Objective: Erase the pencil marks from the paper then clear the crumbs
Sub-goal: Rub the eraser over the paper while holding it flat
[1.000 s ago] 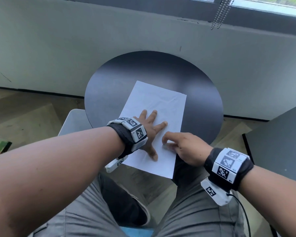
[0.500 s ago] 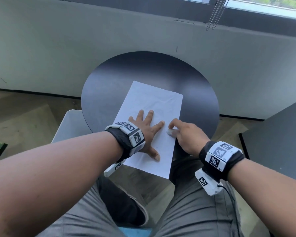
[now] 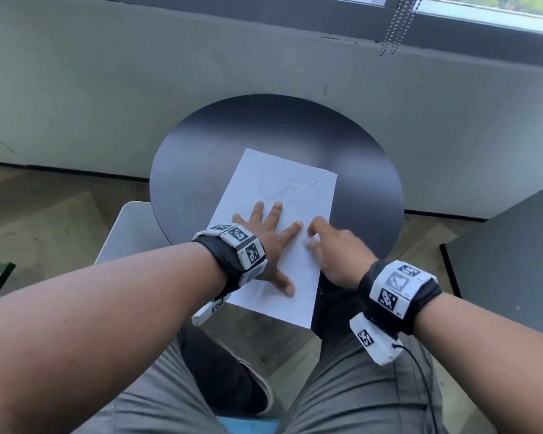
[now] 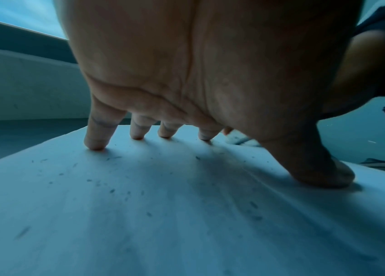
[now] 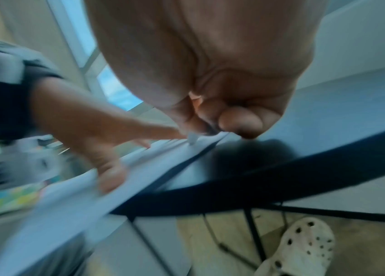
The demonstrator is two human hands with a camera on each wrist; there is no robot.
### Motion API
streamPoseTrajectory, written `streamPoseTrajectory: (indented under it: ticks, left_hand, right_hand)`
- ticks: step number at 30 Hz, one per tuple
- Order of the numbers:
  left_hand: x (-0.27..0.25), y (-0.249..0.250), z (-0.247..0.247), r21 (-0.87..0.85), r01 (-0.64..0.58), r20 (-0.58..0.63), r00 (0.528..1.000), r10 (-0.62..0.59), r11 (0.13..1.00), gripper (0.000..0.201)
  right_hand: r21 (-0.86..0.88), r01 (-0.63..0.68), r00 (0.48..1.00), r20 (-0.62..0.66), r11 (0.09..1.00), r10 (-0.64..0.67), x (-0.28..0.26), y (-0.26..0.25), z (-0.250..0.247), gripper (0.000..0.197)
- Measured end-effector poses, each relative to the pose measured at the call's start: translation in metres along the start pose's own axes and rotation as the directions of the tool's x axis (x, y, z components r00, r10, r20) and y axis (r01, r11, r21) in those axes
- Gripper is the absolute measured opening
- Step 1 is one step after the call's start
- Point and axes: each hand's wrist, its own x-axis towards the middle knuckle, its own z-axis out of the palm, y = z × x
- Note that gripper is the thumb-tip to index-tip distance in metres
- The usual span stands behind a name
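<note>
A white sheet of paper (image 3: 282,195) lies on the round black table (image 3: 201,158), its near end overhanging the edge. My left hand (image 3: 271,242) lies flat on the sheet with fingers spread, pressing it down. Dark eraser crumbs (image 4: 113,190) are scattered on the paper (image 4: 139,214) under that hand (image 4: 186,74). My right hand (image 3: 329,245) is at the sheet's right edge, fingers curled round a small white eraser (image 5: 192,139) whose tip touches the paper (image 5: 139,177). In the head view the eraser (image 3: 311,244) is a pale blur beneath the fingers.
A grey wall with a window sill runs behind the table. A dark tabletop (image 3: 514,261) stands at the right. A white chair seat (image 3: 129,233) is at the left. My knees sit under the table, a perforated clog (image 5: 305,248) on the wooden floor.
My right hand with the eraser has moved forward along the sheet's right edge, away from me. The left hand stays pressed flat on the paper.
</note>
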Motion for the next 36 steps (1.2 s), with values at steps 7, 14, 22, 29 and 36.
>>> streamPoseTrajectory:
  ticks: [7, 14, 22, 29, 36]
  left_hand:
    - [-0.003, 0.001, -0.003, -0.02, 0.011, 0.001, 1.0, -0.011, 1.0, 0.137]
    - [-0.011, 0.005, -0.006, 0.039, 0.056, -0.125, 0.991, -0.051, 0.998, 0.103]
    - [0.011, -0.008, -0.01, 0.016, -0.004, -0.165, 0.986, 0.007, 1.0, 0.123]
    - [0.017, -0.011, -0.004, -0.038, 0.002, -0.075, 0.997, -0.005, 0.999, 0.137]
    - [0.015, -0.011, -0.003, -0.057, 0.006, -0.057, 0.998, -0.009, 0.998, 0.137]
  right_hand:
    - [-0.046, -0.006, 1.0, -0.008, 0.999, 0.006, 0.004, 0.006, -0.002, 0.014]
    - [0.107, -0.053, 0.998, -0.032, 0.993, 0.057, 0.036, 0.017, -0.013, 0.01]
    - [-0.066, 0.048, 0.999, 0.012, 0.997, -0.047, 0.016, 0.008, -0.012, 0.017]
    - [-0.333, 0.193, 0.978, -0.006, 0.923, -0.207, 0.025, 0.012, -0.014, 0.023]
    - [-0.346, 0.401, 0.916, 0.135, 0.848, -0.378, 0.015, 0.006, -0.006, 0.019]
